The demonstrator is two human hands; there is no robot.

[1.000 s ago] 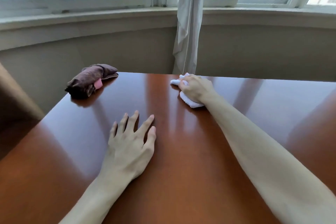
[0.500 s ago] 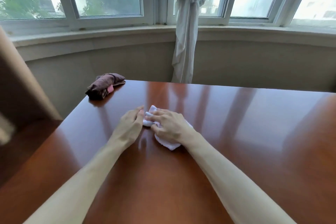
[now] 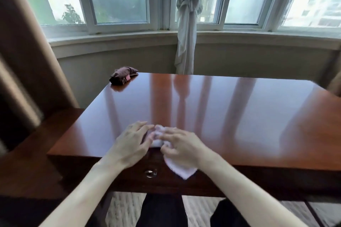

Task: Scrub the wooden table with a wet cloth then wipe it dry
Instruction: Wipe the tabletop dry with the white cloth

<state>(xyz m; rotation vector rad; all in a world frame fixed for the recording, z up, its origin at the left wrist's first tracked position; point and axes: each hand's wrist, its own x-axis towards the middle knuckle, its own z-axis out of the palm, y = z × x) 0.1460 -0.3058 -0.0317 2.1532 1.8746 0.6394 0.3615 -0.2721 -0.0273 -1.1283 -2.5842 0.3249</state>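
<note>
White cloth (image 3: 167, 150) bunched between both hands at near table (image 3: 239, 116) edge, corner hanging over edge below right hand (image 3: 182, 146). Right hand grasping cloth; left hand (image 3: 132, 143) fingers touching its left side, grip unclear through blur. Brown cloth (image 3: 122, 77) far ahead-left, nearer left hand.

Colours at the desk, as I see them

My white cloth (image 3: 180, 168) lies against the glossy reddish-brown wooden table (image 3: 239, 116); a dark brown rolled cloth (image 3: 121, 77) with a pink tag sits at the far corner, a pale grey knotted curtain (image 3: 186, 29) hangs between white window frames (image 3: 158, 0).
</note>
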